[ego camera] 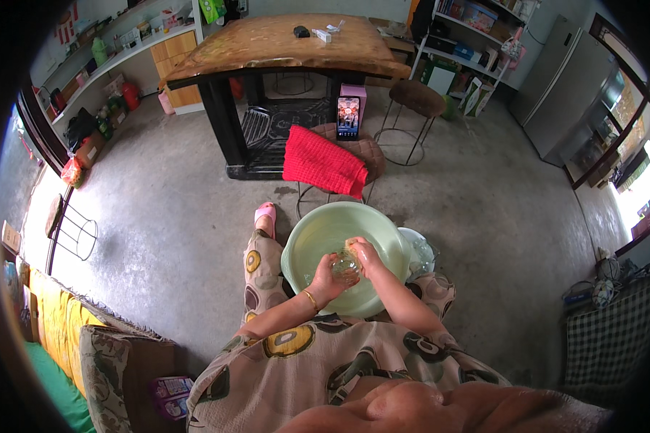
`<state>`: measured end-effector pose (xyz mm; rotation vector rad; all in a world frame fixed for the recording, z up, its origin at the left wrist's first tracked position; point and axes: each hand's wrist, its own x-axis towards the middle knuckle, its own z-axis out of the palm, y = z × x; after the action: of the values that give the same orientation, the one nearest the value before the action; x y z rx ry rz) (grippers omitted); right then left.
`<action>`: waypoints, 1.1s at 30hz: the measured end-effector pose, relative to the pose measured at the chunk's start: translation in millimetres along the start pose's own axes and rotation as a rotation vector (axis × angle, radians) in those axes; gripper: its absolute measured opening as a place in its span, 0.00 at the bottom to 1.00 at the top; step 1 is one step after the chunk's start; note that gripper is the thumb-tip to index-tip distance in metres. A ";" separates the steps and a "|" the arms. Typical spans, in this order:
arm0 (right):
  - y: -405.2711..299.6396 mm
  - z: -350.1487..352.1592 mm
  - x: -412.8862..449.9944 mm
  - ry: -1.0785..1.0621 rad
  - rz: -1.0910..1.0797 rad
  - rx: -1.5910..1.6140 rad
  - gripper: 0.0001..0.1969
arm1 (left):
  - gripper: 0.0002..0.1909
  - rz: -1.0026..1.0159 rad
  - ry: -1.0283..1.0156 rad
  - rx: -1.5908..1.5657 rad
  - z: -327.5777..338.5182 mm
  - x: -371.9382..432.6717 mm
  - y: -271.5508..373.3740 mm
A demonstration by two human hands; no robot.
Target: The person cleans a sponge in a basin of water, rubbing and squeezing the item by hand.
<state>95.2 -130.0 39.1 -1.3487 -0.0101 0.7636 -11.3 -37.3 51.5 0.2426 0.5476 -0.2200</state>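
Note:
My left hand [327, 280] grips a clear glass vessel [345, 265], perhaps a cup or jar, held on its side. At the vessel's right sits my right hand [366, 256], its fingers around a yellowish sponge or cloth [351, 244] close to the glass rim. Both hands are above a pale green plastic basin [298, 233] with water in it, which stands on the floor between my legs. Beside the basin on the right is a white container [411, 234] with clear glassware [423, 251], partly hidden by the basin's rim.
Past the basin, a red cloth [325, 162] and an upright phone [348, 118] rest on a padded stool [376, 157]. Behind stands a wooden-topped table [281, 48]. Another stool [416, 100] is at its right. A patterned cushioned seat [105, 357] is at lower left.

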 end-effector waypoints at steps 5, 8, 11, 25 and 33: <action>12.5 -9.8 -4.1 0.004 0.015 0.208 0.11 | 0.20 0.010 -0.122 0.001 5.6 -4.4 -1.6; 10.0 -11.1 -7.2 0.082 -0.049 0.126 0.11 | 0.20 -0.022 -0.186 -0.006 12.8 -10.8 5.3; -3.0 -10.4 -13.0 0.048 -0.133 -0.158 0.11 | 0.19 -0.192 -0.197 0.219 3.0 -4.3 17.0; 33.3 -6.3 25.0 -0.074 -0.314 -0.482 0.14 | 0.20 -0.114 0.030 0.305 -17.1 1.0 6.3; 45.4 -9.9 6.3 0.229 -0.360 -1.424 0.18 | 0.24 -0.027 -0.029 0.011 -22.8 0.8 22.0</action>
<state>82.2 -134.5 -5.7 -2.6626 -0.7086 0.1983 -15.7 -10.0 35.9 0.2428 0.5212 -0.2520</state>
